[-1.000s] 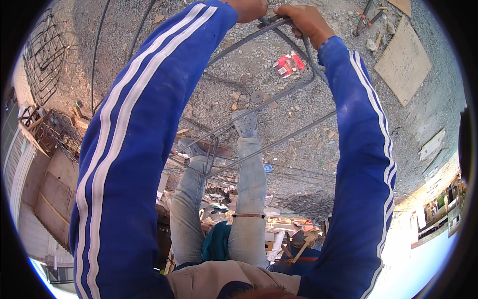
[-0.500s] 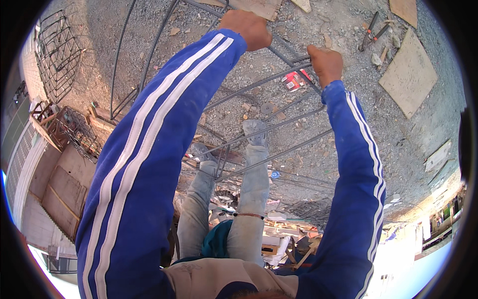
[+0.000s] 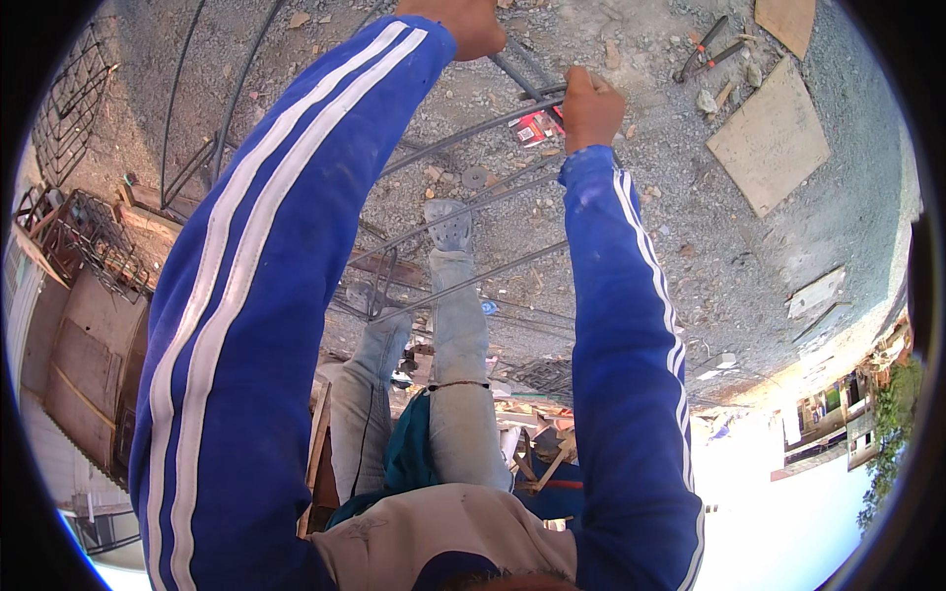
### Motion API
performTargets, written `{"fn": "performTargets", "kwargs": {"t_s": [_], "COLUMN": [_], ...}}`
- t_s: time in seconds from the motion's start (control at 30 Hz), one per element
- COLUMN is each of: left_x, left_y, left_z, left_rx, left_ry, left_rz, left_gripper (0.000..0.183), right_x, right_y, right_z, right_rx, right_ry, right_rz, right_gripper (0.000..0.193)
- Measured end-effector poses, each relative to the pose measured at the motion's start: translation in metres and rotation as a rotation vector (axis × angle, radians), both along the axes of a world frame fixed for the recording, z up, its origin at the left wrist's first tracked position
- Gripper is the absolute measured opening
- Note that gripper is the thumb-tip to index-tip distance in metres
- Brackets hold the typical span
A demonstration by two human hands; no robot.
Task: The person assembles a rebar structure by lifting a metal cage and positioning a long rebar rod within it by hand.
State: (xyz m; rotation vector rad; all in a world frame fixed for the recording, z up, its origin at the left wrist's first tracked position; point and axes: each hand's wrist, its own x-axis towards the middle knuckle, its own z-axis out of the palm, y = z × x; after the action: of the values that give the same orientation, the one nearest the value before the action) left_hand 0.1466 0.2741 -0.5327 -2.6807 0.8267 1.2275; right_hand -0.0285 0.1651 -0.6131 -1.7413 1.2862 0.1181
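A cage of dark steel reinforcing bars [image 3: 514, 76] spreads out in front of me above the gravel, its thin bars running back over my feet. My left hand [image 3: 463, 25] is closed around it at the top edge of the view, where the hand is partly cut off. Lower and to the right, my right hand [image 3: 594, 110] is a fist around the bars near a corner. The gripped parts are hidden behind my fingers. Just left of my right hand, a red and white packet [image 3: 535, 128] lies on the ground beneath the bars.
Red-handled cutters [image 3: 708, 61] lie on the gravel at the far right, near a flat tan board [image 3: 772, 140]. At the far left are a wire-grid cage [image 3: 71, 108] and a brown wooden panel [image 3: 94, 369]. Scrap wood lies behind my legs.
The view has shifted, so the ground, cutters and board appear farther left and higher. Both hands, also higher and more leftward in the picture, still grip the bar cage.
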Motion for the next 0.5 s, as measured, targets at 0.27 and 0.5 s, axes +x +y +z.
{"fn": "performTargets", "kwargs": {"t_s": [0.27, 0.5], "left_x": [-0.001, -0.004], "left_y": [0.001, 0.006], "left_z": [-0.022, -0.011], "left_rx": [-0.019, -0.126], "left_ry": [-0.009, -0.126], "left_rz": [-0.115, 0.007], "left_gripper": [0.030, 0.026], "right_x": [-0.007, 0.006], "right_y": [0.001, 0.006], "right_z": [-0.006, 0.001], "right_rx": [-0.095, -0.160], "right_ry": [0.069, 0.036], "right_rz": [0.008, 0.088], "right_gripper": [0.037, 0.038]}}
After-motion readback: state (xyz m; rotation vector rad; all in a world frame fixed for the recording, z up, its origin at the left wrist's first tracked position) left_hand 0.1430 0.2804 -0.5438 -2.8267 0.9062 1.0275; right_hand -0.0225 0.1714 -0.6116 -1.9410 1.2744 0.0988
